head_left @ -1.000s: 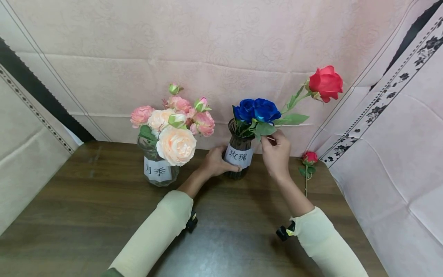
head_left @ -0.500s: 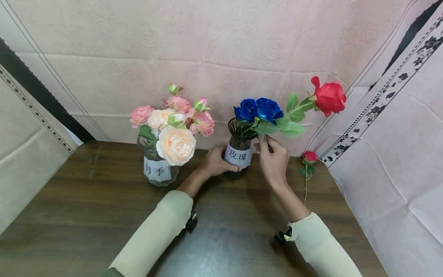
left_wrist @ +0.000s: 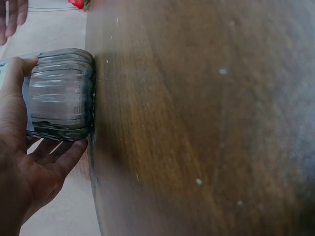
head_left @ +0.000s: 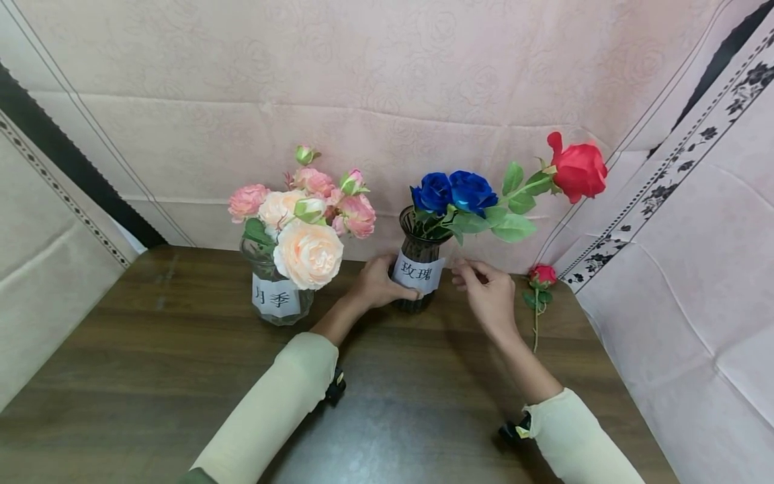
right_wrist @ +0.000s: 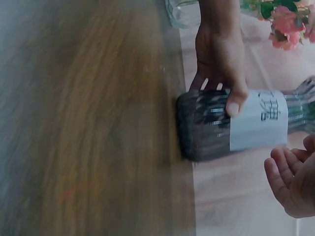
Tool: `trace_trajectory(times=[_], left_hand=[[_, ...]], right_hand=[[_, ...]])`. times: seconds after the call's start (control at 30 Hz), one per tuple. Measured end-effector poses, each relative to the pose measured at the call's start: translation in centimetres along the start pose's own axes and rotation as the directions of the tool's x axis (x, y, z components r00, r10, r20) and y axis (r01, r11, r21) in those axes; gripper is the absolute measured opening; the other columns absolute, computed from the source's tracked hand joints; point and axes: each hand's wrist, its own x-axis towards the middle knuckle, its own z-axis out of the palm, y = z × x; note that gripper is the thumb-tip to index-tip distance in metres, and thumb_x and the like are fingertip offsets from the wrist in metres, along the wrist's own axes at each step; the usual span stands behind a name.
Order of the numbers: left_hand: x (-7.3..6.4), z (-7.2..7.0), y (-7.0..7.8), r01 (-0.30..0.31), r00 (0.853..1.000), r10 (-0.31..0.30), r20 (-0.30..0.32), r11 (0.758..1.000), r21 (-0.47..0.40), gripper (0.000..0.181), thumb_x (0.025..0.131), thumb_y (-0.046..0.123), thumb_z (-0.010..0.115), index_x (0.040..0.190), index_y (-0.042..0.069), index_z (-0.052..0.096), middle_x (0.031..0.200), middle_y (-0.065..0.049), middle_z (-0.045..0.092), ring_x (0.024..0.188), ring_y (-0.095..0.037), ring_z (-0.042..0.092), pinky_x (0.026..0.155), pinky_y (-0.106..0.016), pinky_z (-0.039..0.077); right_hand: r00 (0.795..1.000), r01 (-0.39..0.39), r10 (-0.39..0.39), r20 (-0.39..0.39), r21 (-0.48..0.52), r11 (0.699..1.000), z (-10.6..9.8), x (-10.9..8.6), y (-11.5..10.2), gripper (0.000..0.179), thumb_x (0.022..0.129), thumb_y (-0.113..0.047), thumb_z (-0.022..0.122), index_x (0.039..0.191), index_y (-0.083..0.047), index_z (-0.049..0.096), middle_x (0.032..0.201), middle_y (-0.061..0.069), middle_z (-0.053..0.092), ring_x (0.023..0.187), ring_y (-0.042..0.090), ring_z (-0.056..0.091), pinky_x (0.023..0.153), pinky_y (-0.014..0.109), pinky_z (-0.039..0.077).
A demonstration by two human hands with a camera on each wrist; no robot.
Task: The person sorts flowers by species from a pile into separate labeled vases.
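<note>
A dark ribbed glass vase [head_left: 419, 250] with a white paper label stands upright near the back of the table. My left hand [head_left: 381, 282] grips its lower part, thumb in front and fingers behind, as the left wrist view also shows. Two blue roses [head_left: 453, 193] and a long-stemmed red rose [head_left: 579, 169] rise from the vase; the red one leans far to the right. Just right of the vase, my right hand [head_left: 488, 296] is in the air with loosely bent fingers and nothing in it. In the right wrist view its fingers [right_wrist: 279, 172] are apart from the glass.
A clear glass vase [head_left: 279, 316] with a label holds pink and cream flowers [head_left: 307, 255] on the left. A small red rose [head_left: 542, 275] lies on the wooden table [head_left: 387, 417] at the right. Patterned pale cloth [head_left: 387, 74] hangs behind.
The red rose has swung lower and slightly right, leaning from the vase. My right hand has let go of its stem and drawn down and right. My left hand stays on the vase.
</note>
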Motion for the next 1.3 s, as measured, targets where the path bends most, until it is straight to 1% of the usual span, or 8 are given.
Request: trace_trajectory(times=[0.17,0.27,0.43,0.67,0.83,0.97,1.1,1.3], left_hand=[[-0.1,0.0,0.0,0.002,1.000,-0.002,-0.007,1.000,0.000,0.072,0.076,0.037,0.105,0.135,0.008,0.075,0.128,-0.010,0.082,0.117,-0.029,0.077,0.108,-0.050,0.062],[-0.1,0.0,0.1,0.002,1.000,-0.002,-0.010,1.000,-0.004,0.072,0.076,0.037,0.105,0.135,0.008,0.075,0.129,-0.011,0.082,0.118,-0.029,0.077,0.109,-0.050,0.062],[0.0,0.0,0.0,0.000,1.000,0.000,-0.008,1.000,0.001,0.073,0.076,0.036,0.105,0.136,0.007,0.075,0.130,-0.012,0.082,0.119,-0.030,0.077,0.109,-0.051,0.061],[0.0,0.0,-0.1,-0.004,1.000,0.004,-0.010,1.000,-0.003,0.074,0.076,0.036,0.105,0.138,0.007,0.074,0.132,-0.012,0.081,0.121,-0.030,0.076,0.110,-0.050,0.061],[-0.1,0.0,0.0,-0.003,1.000,0.003,-0.007,1.000,-0.007,0.075,0.077,0.035,0.105,0.138,0.007,0.074,0.133,-0.012,0.081,0.121,-0.030,0.076,0.111,-0.050,0.061],[-0.1,0.0,0.1,0.001,1.000,-0.001,-0.010,1.000,-0.013,0.074,0.077,0.034,0.104,0.138,0.006,0.073,0.132,-0.012,0.081,0.121,-0.031,0.076,0.110,-0.051,0.061],[-0.2,0.0,0.2,0.003,1.000,-0.003,-0.008,1.000,-0.017,0.073,0.077,0.035,0.104,0.137,0.007,0.074,0.131,-0.012,0.082,0.121,-0.030,0.077,0.110,-0.050,0.061],[-0.1,0.0,0.1,0.000,1.000,0.000,-0.002,1.000,-0.010,0.074,0.077,0.036,0.105,0.138,0.007,0.074,0.132,-0.011,0.081,0.122,-0.030,0.076,0.111,-0.050,0.061]], right_hand=[[0.997,-0.065,0.065,0.033,0.012,0.998,-1.7,-0.2,1.2,0.037,0.113,-0.033,0.071,0.118,0.001,0.085,0.108,0.027,0.085,0.081,0.012,0.083,0.078,0.028,0.069],[0.995,-0.093,0.092,0.042,0.030,0.995,-2.7,-0.3,1.8,0.035,0.113,-0.030,0.072,0.121,0.002,0.084,0.111,0.026,0.085,0.084,0.011,0.083,0.079,0.026,0.069],[0.990,-0.136,0.134,0.030,0.065,0.989,-4.1,-0.4,2.7,0.034,0.111,-0.027,0.074,0.121,0.004,0.083,0.103,0.017,0.087,0.081,0.006,0.082,0.079,0.027,0.069],[0.981,-0.193,0.191,0.032,0.079,0.978,-6.7,-0.2,4.1,0.034,0.112,-0.019,0.071,0.127,0.010,0.078,0.087,-0.011,0.083,0.081,0.005,0.082,0.077,0.022,0.068],[0.970,-0.242,0.238,0.055,0.099,0.965,-8.7,0.0,5.5,0.038,0.114,-0.013,0.066,0.136,0.017,0.071,0.086,-0.015,0.083,0.080,0.004,0.082,0.077,0.022,0.068],[0.949,-0.311,0.300,0.093,0.133,0.941,-10.3,0.2,6.6,0.043,0.115,-0.015,0.063,0.143,0.018,0.064,0.090,-0.014,0.084,0.081,0.004,0.082,0.078,0.022,0.068],[0.930,-0.359,0.344,0.130,0.116,0.926,-11.8,0.3,7.5,0.040,0.116,-0.017,0.062,0.143,0.013,0.066,0.089,-0.016,0.083,0.082,0.004,0.082,0.080,0.023,0.068],[0.901,-0.426,0.408,0.149,0.124,0.896,-13.6,0.5,8.9,0.018,0.115,-0.014,0.063,0.118,-0.010,0.080,0.086,-0.015,0.082,0.080,0.004,0.081,0.080,0.025,0.069]])
